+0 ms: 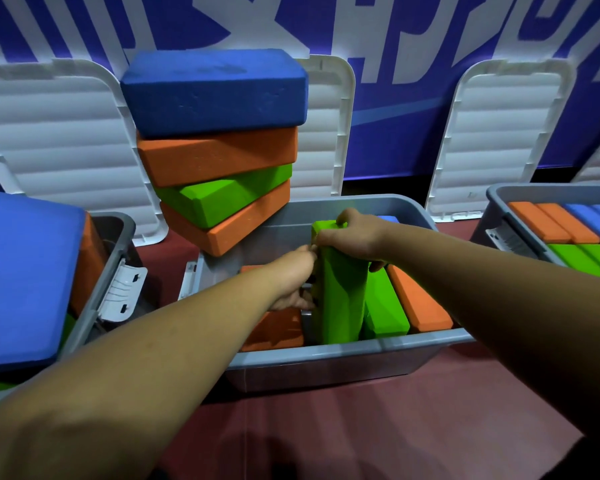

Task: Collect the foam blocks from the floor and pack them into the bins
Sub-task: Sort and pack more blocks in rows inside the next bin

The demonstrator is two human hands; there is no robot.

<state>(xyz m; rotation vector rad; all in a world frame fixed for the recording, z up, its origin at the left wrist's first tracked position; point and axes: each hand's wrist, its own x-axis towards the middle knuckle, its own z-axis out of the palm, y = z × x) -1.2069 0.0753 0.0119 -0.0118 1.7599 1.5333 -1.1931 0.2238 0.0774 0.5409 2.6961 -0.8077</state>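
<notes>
Middle grey bin (343, 348) on the dark red floor (378, 427): both hands hold an upright green foam block (340, 292) inside it, the right hand (352, 233) closed over its top, the left hand (295, 277) pressed to its left face. Right of this block lie a green block (385, 306) and an orange block (418, 299). A four-block stack (219, 147) rises over the bin's far-left corner.

I see both bare arms stretched forward and down | left hand (293, 278) low, fingers curled inward, thumb side up | right hand (350, 237) higher, palm down, fingers clamped closed over something | hands nearly touching
</notes>
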